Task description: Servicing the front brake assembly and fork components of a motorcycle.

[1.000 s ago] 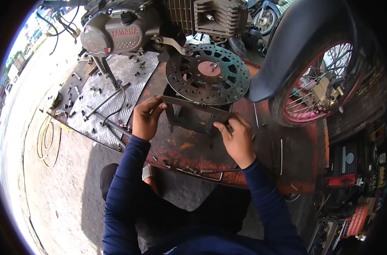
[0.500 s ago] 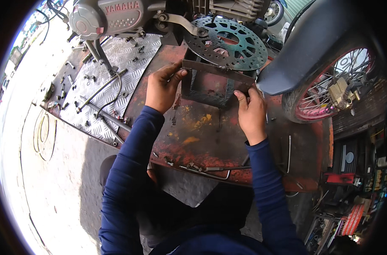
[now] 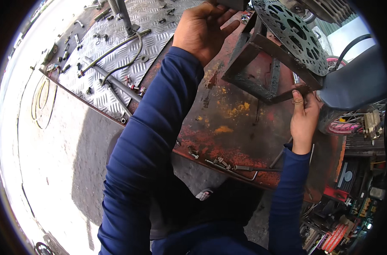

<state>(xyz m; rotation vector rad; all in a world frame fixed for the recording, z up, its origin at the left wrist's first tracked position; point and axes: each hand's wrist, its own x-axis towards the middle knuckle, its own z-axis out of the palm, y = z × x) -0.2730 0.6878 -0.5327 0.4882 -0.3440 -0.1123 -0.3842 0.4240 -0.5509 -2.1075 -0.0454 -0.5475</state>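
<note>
A dark, box-like metal frame (image 3: 282, 58) stands tilted on the worn red workbench (image 3: 214, 110). My right hand (image 3: 305, 117) grips its lower right corner, with the thumb on the bar. Against the frame's far side leans a large perforated brake disc (image 3: 271, 18), partly cut off by the top edge. My left hand (image 3: 202, 36) is off the frame, raised to its left with the fingers stretched apart. Its upper fingers are beside a dark block-shaped part (image 3: 234, 3) at the top edge; whether they touch it I cannot tell.
A diamond-plate sheet (image 3: 155, 42) on the left bears rods, bolts and small parts. Tools and an L-shaped wrench (image 3: 254, 175) lie along the bench's front edge. A motorcycle's dark fender (image 3: 350, 89) stands close on the right, above a cluttered tool area (image 3: 338, 229).
My left hand has let go of the metal frame and reached up and forward. My view has shifted left, and the frame now sits turned, with my right hand still on it.
</note>
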